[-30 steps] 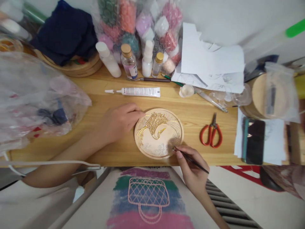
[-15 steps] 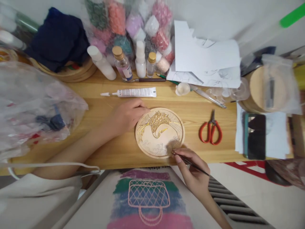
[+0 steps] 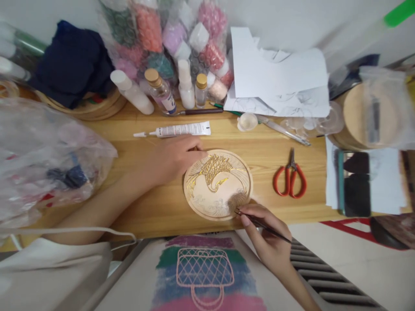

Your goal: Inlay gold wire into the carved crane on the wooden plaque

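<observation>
A round wooden plaque point(image 3: 201, 196) lies on the table with a gold wire crane on its upper half and grey wave lines drawn below. My left hand point(image 3: 181, 156) is closed at its upper left rim, fingers bent over the edge; the thumb is mostly hidden. My right hand point(image 3: 267, 231) pinches slim dark tweezers point(image 3: 259, 222), their tips at the plaque's lower right edge, over the wave lines. Red-handled snips point(image 3: 290, 175) lie to the right of the plaque. Behind my left hand is a white glue tube point(image 3: 183, 129), its pointed cap towards the left.
Bottles point(image 3: 162, 93) and bagged coloured jars point(image 3: 207, 39) line the back. Paper sheets point(image 3: 279, 82), a small cup point(image 3: 247, 122) and a craft knife point(image 3: 285, 131) lie back right. A phone point(image 3: 355, 183) rests on paper at right; a plastic bag point(image 3: 55, 151) fills the left.
The view has shifted slightly. My left fingers reach a little further over the plaque's rim. The tweezers stay at its lower right edge.
</observation>
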A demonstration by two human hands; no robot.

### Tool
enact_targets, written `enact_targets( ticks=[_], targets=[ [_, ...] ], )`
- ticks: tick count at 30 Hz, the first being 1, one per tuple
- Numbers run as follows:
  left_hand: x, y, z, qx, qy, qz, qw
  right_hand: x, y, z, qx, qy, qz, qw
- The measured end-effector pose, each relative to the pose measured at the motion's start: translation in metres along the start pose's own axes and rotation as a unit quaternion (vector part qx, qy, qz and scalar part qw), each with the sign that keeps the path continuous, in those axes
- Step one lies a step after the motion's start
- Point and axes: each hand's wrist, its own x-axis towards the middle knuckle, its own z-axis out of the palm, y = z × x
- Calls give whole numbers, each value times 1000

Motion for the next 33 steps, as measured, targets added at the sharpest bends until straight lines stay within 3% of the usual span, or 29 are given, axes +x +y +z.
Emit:
enact_targets(
  ticks=[3, 13, 18, 23, 28, 33],
  targets=[
    [0, 2, -2, -15, 5, -4, 1000, 1, -1, -1, -3, -2, -3, 1000],
    [-1, 8, -4, -87, -5, -107, 990, 11, -7, -9, -31, -23, 1, 999],
    [-3, 6, -3, -50, 12, -58, 997, 31, -10, -13, -53, -3, -34, 998],
    [-3, 6, -6, 8, 2, -12, 1000, 50, -16, -6, -48, -31, -49, 997],
    [-4, 7, -6, 84, 13, 47, 995, 55, -18, 0, -35, -47, -50, 997],
    [-2, 8, -5, 84, 50, 68, 993, 54, -17, 2, -35, -59, -32, 997]
  ],
)
